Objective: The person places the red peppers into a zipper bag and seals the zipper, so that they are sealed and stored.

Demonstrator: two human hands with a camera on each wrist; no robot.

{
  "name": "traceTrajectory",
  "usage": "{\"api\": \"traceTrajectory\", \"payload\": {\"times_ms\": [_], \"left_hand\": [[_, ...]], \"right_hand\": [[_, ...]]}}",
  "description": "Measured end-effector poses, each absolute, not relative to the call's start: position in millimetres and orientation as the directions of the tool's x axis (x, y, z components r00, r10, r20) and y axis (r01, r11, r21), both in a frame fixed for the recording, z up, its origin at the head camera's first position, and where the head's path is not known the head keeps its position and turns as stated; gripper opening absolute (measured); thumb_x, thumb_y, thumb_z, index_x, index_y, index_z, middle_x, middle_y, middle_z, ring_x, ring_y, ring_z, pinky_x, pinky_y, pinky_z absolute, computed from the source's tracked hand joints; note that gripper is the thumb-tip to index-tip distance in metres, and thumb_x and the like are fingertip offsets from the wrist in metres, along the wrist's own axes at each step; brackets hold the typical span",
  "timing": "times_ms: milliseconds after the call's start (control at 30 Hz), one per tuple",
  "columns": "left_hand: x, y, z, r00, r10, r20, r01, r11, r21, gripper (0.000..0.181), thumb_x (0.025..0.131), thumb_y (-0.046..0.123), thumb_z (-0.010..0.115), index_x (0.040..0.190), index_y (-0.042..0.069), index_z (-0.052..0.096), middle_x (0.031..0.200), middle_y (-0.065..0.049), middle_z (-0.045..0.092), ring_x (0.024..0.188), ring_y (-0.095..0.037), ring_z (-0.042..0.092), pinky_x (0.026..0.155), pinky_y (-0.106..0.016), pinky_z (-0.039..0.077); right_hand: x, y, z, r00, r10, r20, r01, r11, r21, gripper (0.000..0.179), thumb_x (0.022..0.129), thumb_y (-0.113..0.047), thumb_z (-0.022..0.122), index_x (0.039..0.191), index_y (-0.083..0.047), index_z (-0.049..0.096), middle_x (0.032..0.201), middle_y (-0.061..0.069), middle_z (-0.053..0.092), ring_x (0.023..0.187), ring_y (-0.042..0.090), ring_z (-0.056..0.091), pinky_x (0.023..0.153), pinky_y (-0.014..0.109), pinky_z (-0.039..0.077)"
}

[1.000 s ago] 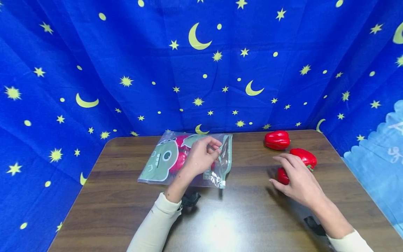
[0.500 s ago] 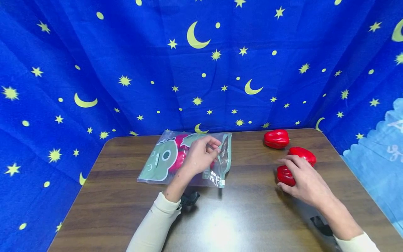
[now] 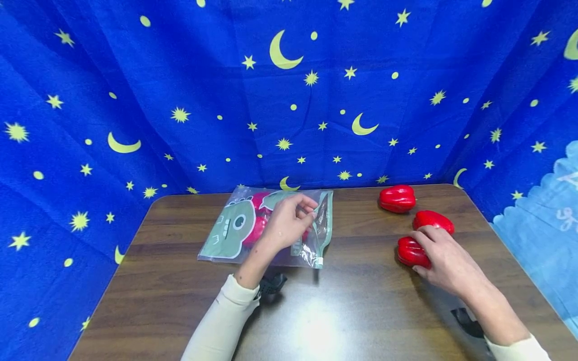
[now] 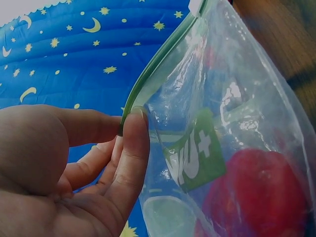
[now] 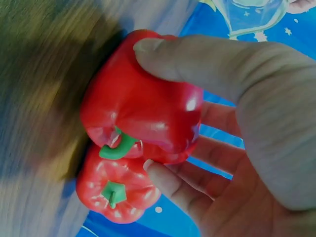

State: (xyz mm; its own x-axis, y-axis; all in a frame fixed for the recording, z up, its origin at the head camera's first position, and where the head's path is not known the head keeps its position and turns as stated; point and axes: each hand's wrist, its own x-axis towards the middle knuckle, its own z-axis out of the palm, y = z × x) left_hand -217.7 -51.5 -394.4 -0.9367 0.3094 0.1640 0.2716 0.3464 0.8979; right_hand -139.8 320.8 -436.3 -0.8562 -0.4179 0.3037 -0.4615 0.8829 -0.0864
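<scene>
My left hand (image 3: 285,225) pinches the open, green-edged mouth of a clear zip bag (image 3: 221,244) between thumb and fingers. The bag lies flat with a dinosaur print, and red bell peppers show through its plastic; one pepper (image 4: 269,192) sits near the mouth in the left wrist view. On the right, my right hand (image 3: 451,263) grips a glossy red bell pepper (image 3: 413,252). The thumb lies over its side and the fingers curl around the other side in the right wrist view. Close behind it rests a second pepper (image 5: 117,183) with a green stem.
A third loose red pepper (image 3: 397,199) lies farther back, near the table's rear edge. The wooden table (image 3: 361,291) meets a blue curtain (image 3: 289,100) with moons and stars. A white zip slider (image 3: 320,261) sits at the bag's near corner.
My right hand has shifted right and closed around the nearest pepper. The left hand keeps its pinch on the bag with little movement.
</scene>
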Motion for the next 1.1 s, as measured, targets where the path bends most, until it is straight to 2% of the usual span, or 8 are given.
{"api": "traceTrajectory", "payload": {"times_ms": [400, 633, 933, 1100], "left_hand": [[-216, -52, -394, -0.943, 0.298, 0.147, 0.253, 0.360, 0.898, 0.016, 0.097, -0.003, 0.070, 0.112, 0.002, 0.071, 0.097, -0.010, 0.071, 0.072, -0.019, 0.072, 0.059, -0.031, 0.063], [-217, -52, -394, -0.940, 0.305, 0.151, 0.261, 0.360, 0.896, 0.016, 0.098, -0.003, 0.070, 0.112, 0.003, 0.071, 0.097, -0.009, 0.071, 0.071, -0.017, 0.071, 0.060, -0.031, 0.063], [-216, -51, -393, -0.937, 0.313, 0.158, 0.270, 0.354, 0.895, 0.015, 0.097, -0.003, 0.070, 0.111, 0.002, 0.070, 0.096, -0.010, 0.071, 0.071, -0.019, 0.072, 0.059, -0.031, 0.062], [-216, -50, -394, -0.936, 0.313, 0.159, 0.272, 0.363, 0.891, 0.014, 0.097, -0.003, 0.071, 0.111, 0.002, 0.071, 0.096, -0.010, 0.071, 0.072, -0.020, 0.072, 0.058, -0.031, 0.062]], "right_hand": [[-140, 314, -435, -0.868, -0.408, 0.283, -0.454, 0.883, -0.117, 0.074, 0.061, -0.012, 0.099, 0.126, 0.000, 0.067, 0.118, 0.019, 0.065, 0.107, 0.041, 0.063, 0.093, 0.064, 0.055], [-142, 309, -438, -0.834, -0.429, 0.348, -0.489, 0.867, -0.102, 0.070, 0.060, -0.015, 0.097, 0.123, -0.002, 0.069, 0.112, 0.014, 0.066, 0.100, 0.040, 0.066, 0.090, 0.063, 0.054], [-144, 296, -436, -0.821, -0.426, 0.380, -0.506, 0.851, -0.140, 0.068, 0.061, -0.016, 0.095, 0.123, -0.004, 0.069, 0.112, 0.011, 0.066, 0.105, 0.035, 0.064, 0.091, 0.059, 0.055], [-145, 287, -433, -0.839, -0.411, 0.356, -0.489, 0.857, -0.162, 0.069, 0.065, -0.017, 0.095, 0.127, -0.005, 0.068, 0.116, 0.010, 0.066, 0.108, 0.033, 0.061, 0.093, 0.059, 0.056]]}}
